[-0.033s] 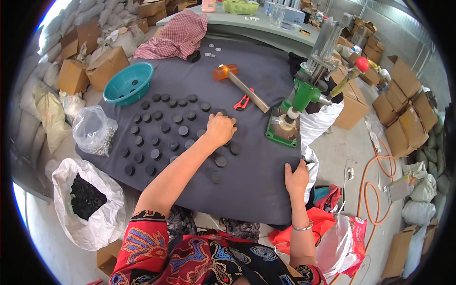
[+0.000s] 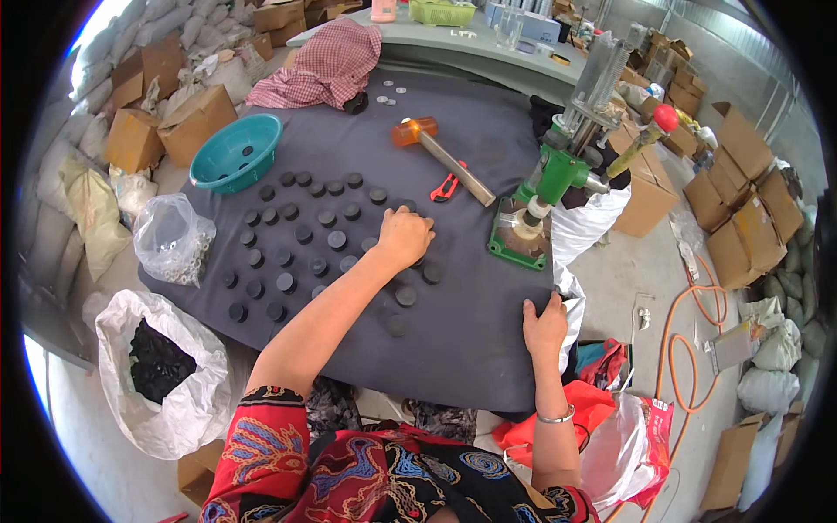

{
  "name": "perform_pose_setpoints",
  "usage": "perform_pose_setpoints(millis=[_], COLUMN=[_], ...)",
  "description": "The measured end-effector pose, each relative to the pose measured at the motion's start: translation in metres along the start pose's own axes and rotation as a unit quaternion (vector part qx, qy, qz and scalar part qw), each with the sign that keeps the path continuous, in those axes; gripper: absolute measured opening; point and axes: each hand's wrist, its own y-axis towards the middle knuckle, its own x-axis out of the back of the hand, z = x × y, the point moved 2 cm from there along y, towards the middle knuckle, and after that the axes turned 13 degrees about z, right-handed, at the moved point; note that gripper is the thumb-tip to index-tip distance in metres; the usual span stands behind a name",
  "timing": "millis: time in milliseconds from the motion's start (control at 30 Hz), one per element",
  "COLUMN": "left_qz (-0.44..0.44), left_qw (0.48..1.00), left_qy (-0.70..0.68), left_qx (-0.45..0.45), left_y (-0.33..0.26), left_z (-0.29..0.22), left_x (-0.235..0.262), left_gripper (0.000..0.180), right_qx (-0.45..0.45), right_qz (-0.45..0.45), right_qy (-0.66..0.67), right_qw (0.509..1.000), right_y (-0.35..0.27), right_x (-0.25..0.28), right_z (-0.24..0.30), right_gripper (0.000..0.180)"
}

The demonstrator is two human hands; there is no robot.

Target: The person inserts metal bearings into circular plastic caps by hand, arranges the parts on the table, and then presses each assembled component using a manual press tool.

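My left hand (image 2: pixel 405 239) reaches over the middle of the cloth-covered table with its fingers curled down. At its fingertips a black round disc (image 2: pixel 409 205) shows in part, and the fingers close on it. Several more black discs (image 2: pixel 336 240) stand spread in loose rows to the left of the hand, and a few sit just below it, such as one disc (image 2: pixel 405 295). My right hand (image 2: pixel 545 328) rests at the table's right edge, thumb and fingers apart, holding nothing. What lies under the left palm is hidden.
A mallet (image 2: pixel 446 161) and a red cutter (image 2: pixel 445 186) lie beyond my left hand. A green hand press (image 2: pixel 553 179) stands at the right. A teal basin (image 2: pixel 237 153), a clear bag of small rings (image 2: pixel 174 240) and a white sack of black pieces (image 2: pixel 157 427) are at the left.
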Motion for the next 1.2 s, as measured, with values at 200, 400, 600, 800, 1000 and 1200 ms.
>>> perform_pose_setpoints(millis=[200, 400, 600, 800, 1000, 1200], left_qz=[0.004, -0.038, -0.051, -0.085, -0.040, -0.039], left_qw=[1.000, 0.995, 0.996, 0.983, 0.993, 0.989], left_qy=[0.000, -0.087, -0.029, 0.114, -0.045, -0.098], left_qx=[-0.002, -0.022, -0.066, -0.118, -0.104, -0.104], left_y=[-0.003, -0.010, -0.010, -0.006, -0.006, -0.003], left_z=[0.010, 0.015, 0.018, 0.020, 0.022, 0.019], left_x=[-0.004, -0.002, -0.006, -0.013, -0.002, 0.006], left_gripper=[0.021, 0.022, 0.025, 0.019, 0.016, 0.015], right_qx=[0.008, 0.004, 0.003, 0.003, -0.001, -0.001], right_qz=[-0.002, -0.003, 0.002, 0.000, 0.002, 0.007], right_qy=[0.003, 0.003, 0.006, 0.012, 0.011, 0.017], right_qw=[1.000, 1.000, 1.000, 1.000, 1.000, 1.000], right_y=[0.001, 0.000, 0.000, 0.002, 0.001, 0.002], right_x=[0.000, 0.003, 0.003, 0.003, 0.001, 0.003], right_z=[0.001, 0.001, 0.003, 0.003, -0.001, 0.001], right_gripper=[0.059, 0.058, 0.057, 0.056, 0.057, 0.057])
